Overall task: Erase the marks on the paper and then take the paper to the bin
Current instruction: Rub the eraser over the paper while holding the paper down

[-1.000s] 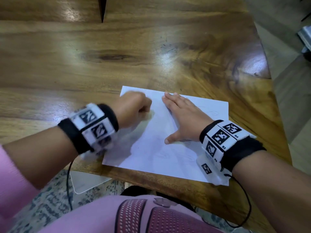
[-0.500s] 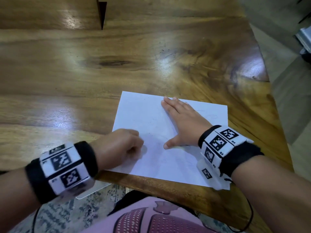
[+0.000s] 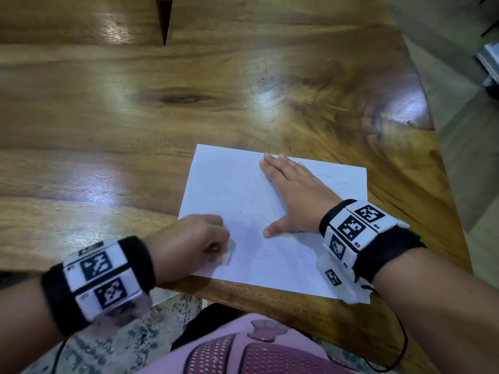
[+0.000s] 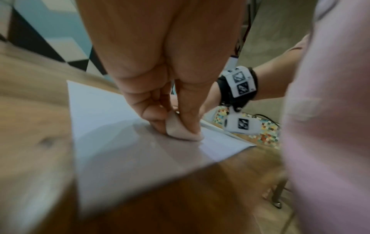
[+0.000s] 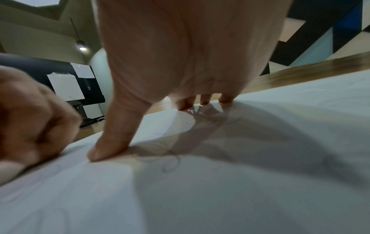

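A white sheet of paper (image 3: 243, 190) lies near the front edge of the wooden table (image 3: 135, 130), with faint pencil marks (image 3: 343, 184) at its far right. My left hand (image 3: 199, 238) pinches a pale eraser (image 3: 228, 253) and presses it on the sheet's near left corner. The left wrist view shows the eraser (image 4: 180, 129) between thumb and fingers, its tip on the paper (image 4: 112, 139). My right hand (image 3: 291, 193) lies flat on the paper's middle, fingers straight, thumb spread. Faint looping lines (image 5: 172, 163) show by the thumb in the right wrist view.
The table's front edge (image 3: 270, 295) runs just below the paper; its right side curves away to a grey floor (image 3: 472, 184). A dark wedge-shaped gap (image 3: 164, 20) splits the tabletop at the back. A patterned rug (image 3: 113, 341) lies below. No bin is in view.
My left hand has slid with the eraser from the sheet's far left part down to its near left corner. The right hand has stayed flat on the paper.
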